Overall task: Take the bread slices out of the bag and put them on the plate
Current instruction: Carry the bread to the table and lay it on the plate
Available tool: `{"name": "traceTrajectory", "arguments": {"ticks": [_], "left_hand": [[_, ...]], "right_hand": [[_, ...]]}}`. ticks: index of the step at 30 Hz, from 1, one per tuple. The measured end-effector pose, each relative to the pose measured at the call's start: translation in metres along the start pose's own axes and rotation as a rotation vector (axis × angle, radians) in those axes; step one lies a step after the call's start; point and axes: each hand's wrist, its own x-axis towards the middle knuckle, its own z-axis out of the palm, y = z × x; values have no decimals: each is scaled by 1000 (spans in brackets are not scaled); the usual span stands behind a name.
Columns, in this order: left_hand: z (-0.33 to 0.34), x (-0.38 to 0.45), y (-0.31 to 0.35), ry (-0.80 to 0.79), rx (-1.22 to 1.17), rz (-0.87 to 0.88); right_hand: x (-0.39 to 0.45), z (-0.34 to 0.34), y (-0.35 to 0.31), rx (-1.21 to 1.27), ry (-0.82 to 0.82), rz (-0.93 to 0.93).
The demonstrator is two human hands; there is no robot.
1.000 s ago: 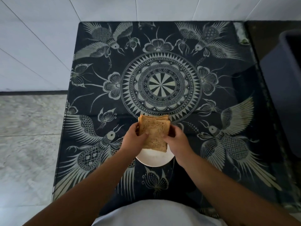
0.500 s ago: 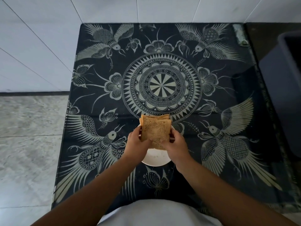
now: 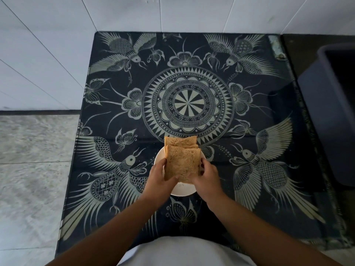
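Observation:
A stack of brown bread slices [image 3: 181, 164] is held over a small white plate [image 3: 183, 191] near the front middle of the table. My left hand [image 3: 160, 176] grips the stack's left edge and my right hand [image 3: 206, 176] grips its right edge. Another slice [image 3: 179, 141] sticks out behind the top one at the far side. The stack leans a little, its near edge low over the plate; whether it touches the plate is hidden. No bag is in view.
The table [image 3: 269, 189] has a dark glass top with pale birds, flowers and a round centre pattern. A dark grey bin [image 3: 330, 116] stands at the right. White tiled wall lies behind and to the left, grey floor at the left.
Both hands have lowered the bread stack toward the plate and drawn it slightly nearer to me. The grip on both sides is unchanged.

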Motion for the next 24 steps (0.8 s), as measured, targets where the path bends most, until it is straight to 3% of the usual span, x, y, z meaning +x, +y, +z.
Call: {"name": "traceTrajectory", "arguments": {"ticks": [13, 24], "left_hand": [[-2, -21, 2, -62, -151, -38], [-5, -26, -3, -71, -55, -90]], "right_hand": [[-20, 0, 3, -135, -19, -51], [-27, 2, 2, -81, -98, -9]]}}
